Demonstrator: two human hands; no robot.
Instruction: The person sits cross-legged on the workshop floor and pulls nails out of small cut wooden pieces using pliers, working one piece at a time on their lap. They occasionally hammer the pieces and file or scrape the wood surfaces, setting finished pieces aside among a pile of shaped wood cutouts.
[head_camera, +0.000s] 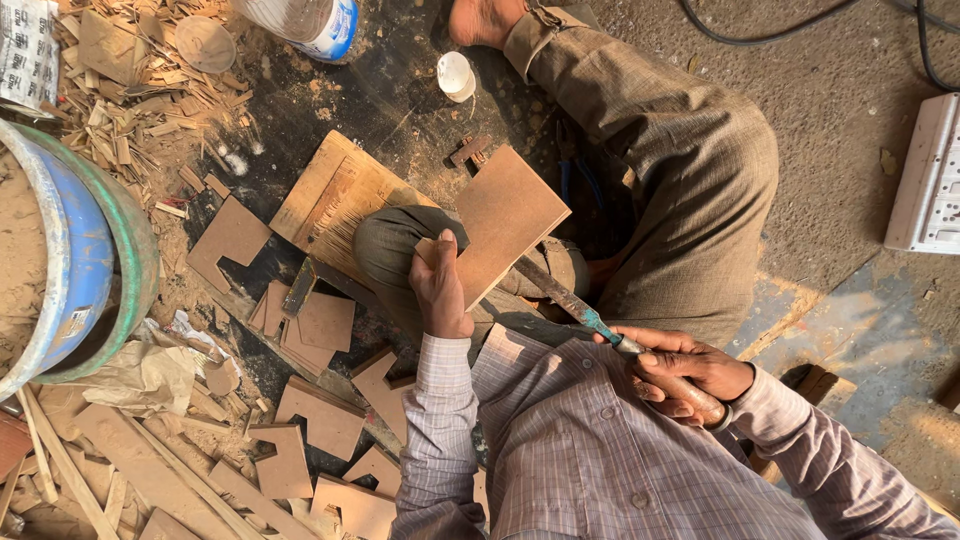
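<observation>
1. Left hand (440, 290): fingers closed round the near edge of a brown board piece (505, 222), thumb laid on its upper face; piece is gripped firmly.
2. Right hand (685, 372): fingers wrapped fully round the wooden handle of a chisel (580, 310); no gap seen btwn fingers and handle.
3. Board piece: flat, roughly square, plain brown, held tilted over the bent knee, above a wooden block (335, 195) w/ a pale, scraped face. One corner is seen to lie over the chisel blade.
4. Chisel: dark blade w/ a blue-green band near the handle; blade runs from right hand up-left to the underside of the board piece. Tip hidden behind piece; contact pt can't be told.
5. Surroundings: notched brown offcuts (320, 415) strewn on the floor at left, wood chips (130, 90) at upper left, blue-green bucket (85, 260) cut off by the left edge.
6. Handle end covered by the right hand; white item (925, 175) at right edge cut off, kind not made out.
</observation>
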